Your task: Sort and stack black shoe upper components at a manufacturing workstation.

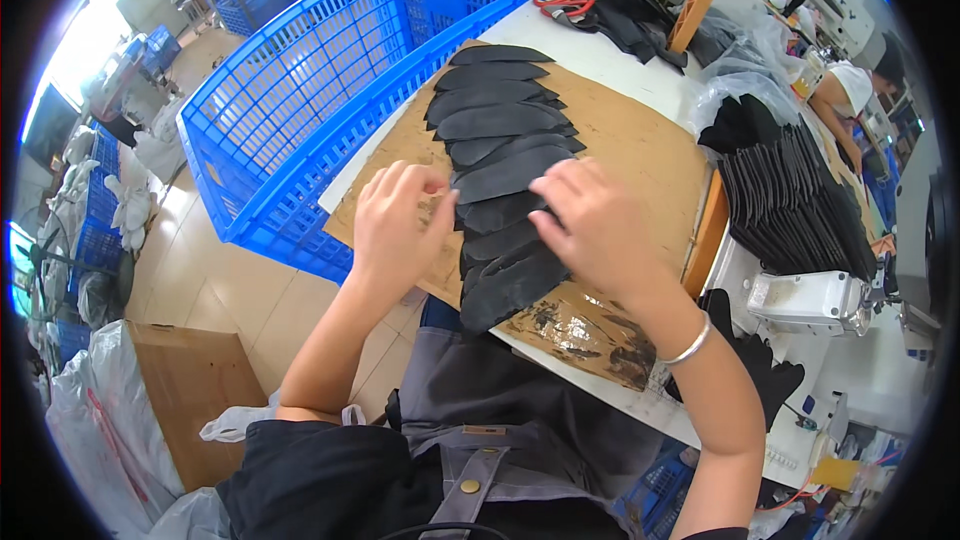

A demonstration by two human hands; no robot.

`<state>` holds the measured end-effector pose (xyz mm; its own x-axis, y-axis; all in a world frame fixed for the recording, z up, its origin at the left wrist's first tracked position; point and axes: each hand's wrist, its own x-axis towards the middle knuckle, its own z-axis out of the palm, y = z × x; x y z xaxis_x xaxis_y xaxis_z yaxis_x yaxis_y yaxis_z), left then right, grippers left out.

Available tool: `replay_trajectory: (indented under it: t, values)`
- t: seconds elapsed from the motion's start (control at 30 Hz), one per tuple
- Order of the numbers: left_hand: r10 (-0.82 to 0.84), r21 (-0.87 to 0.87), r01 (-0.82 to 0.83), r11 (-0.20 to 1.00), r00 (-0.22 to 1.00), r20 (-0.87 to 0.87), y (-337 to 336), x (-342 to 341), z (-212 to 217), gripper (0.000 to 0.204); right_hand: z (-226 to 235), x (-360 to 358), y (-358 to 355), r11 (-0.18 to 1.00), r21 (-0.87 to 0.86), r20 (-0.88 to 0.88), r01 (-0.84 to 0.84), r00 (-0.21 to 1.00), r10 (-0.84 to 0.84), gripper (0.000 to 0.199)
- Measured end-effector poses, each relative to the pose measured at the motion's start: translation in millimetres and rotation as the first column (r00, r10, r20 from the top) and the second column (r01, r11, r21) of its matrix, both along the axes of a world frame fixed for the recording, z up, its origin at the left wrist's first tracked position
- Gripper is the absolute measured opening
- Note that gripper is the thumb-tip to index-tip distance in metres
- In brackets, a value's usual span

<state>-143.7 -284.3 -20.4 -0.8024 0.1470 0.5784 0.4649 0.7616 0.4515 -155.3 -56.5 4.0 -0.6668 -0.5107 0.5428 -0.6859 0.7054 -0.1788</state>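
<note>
Black flat pieces [490, 121], rounded at the ends like cut fabric or leather parts, lie overlapped in a long row on a brown board [640, 150]. At the row's left edge is my left hand [395, 225], fingers curled, thumb apart from them, nothing visible in it. On the right side my right hand [595, 225] reaches over the row's edge, thumb and fingers apart and slightly blurred. Its fingertips are close to the middle pieces; whether they touch cannot be told. The nearest piece [510, 290] lies at the board's front, where dark glossy smears [590, 325] mark the surface.
A large blue plastic crate [300, 80] stands left of the white table [600, 50]. Red-handled scissors [565, 2] lie at the back. A tall stack of black pieces [790, 200] and a white machine part [808, 302] are at right. A cardboard box [195, 390] stands at lower left.
</note>
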Motion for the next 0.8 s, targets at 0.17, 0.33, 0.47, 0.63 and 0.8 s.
replay_trajectory:
  t: [0.17, 0.33, 0.47, 0.63, 0.8]
  values:
    - [0.013, 0.056, -0.018, 0.998, 0.997, 0.079, -6, 1, -22, 0.025, -22, -28, -45, 0.988, 0.141, -0.171, -0.068, 0.981, 0.092, 0.012]
    - [0.015, 0.084, -0.021, 0.996, 0.997, 0.073, 4, -5, -20, 0.041, -28, -45, -52, 0.972, -0.234, 0.143, -0.034, 0.987, 0.069, 0.010]
    - [0.009, 0.173, -0.027, 0.985, 0.995, 0.103, 11, -19, -23, 0.043, -24, -53, -42, 0.786, -0.561, 0.508, 0.261, 0.858, 0.078, 0.014]
    - [-0.025, 0.292, -0.064, 0.954, 0.956, 0.292, 14, -29, -17, 0.040, -26, -59, -24, 0.564, -0.718, 0.612, 0.408, 0.755, 0.234, 0.016]
    - [-0.061, 0.280, -0.018, 0.960, 0.960, 0.273, 11, -31, -26, 0.034, -13, -64, 16, 0.328, -0.785, 0.580, 0.525, 0.810, 0.089, 0.015]
